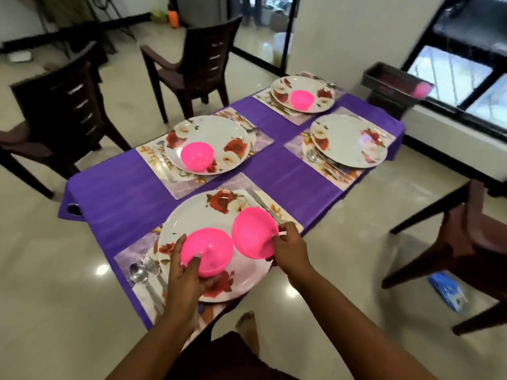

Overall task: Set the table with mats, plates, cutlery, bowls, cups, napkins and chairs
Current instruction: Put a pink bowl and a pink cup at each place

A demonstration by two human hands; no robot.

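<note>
We are standing at the near end of the surface [115,193], which is wearing a purple cloth, and we are holding a pink bowl in each of our hands over the near plate [192,215]. Our left hand [183,272] is gripping the left bowl [207,252], thumb curling over its rim and fingers underneath, and the bowl is sitting low on the plate or just above it; we cannot tell which. Our right hand [288,248] is pinching the rim of the right bowl [253,233], which is tilting toward us with its hollow showing, its edge just beside the left bowl. A spoon [138,272] and fork [149,263] are lying on the mat [129,256] left of the near plate, and a knife [263,204] is lying to its right. Three more plates are resting on mats further along: the left plate [208,133] is carrying a pink bowl [197,156], the far plate [303,93] another [301,99], and the right plate [348,139] is showing only a pale blurred spot. Dark chairs [197,58] are standing around the surface.
</note>
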